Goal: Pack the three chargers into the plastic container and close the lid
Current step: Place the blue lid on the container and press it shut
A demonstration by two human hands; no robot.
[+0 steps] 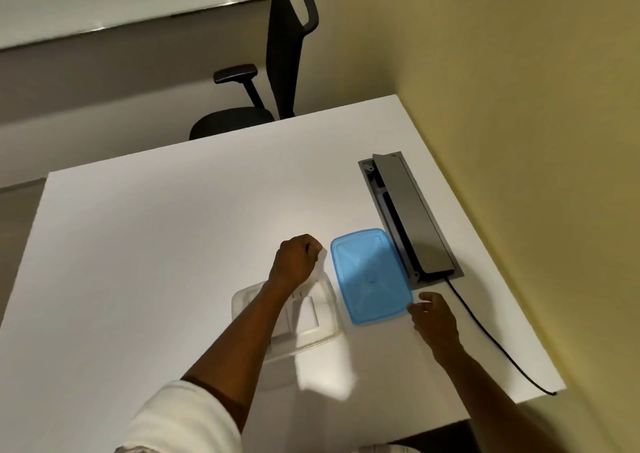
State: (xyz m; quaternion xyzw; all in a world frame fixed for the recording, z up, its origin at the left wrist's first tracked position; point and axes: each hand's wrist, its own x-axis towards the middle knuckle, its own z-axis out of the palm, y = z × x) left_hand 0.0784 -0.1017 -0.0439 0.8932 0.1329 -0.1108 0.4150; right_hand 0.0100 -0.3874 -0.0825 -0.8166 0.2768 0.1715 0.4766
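Lying flat on the white desk [138,245], the blue lid [370,276] sits just beside the clear plastic container [325,328], at about its two o'clock, with its long axis running from eleven o'clock down to five. The right hand [433,317] is at the lid's near right corner, fingers [420,305] curled narrow at the edge; whether they already pinch the lid cannot be told. The left hand [298,258] is closed in a loose fist over the container's far rim, and whether it holds anything cannot be told. Pale rectangular blocks, probably chargers [306,314], lie inside the container, though their number is partly hidden by the forearm.

Closing looks like the step in hand. The right hand is clearly the nearer one to the lid, and the container lies toward eight o'clock from that grip. A grey cable hatch [408,213] stands open just past the lid.
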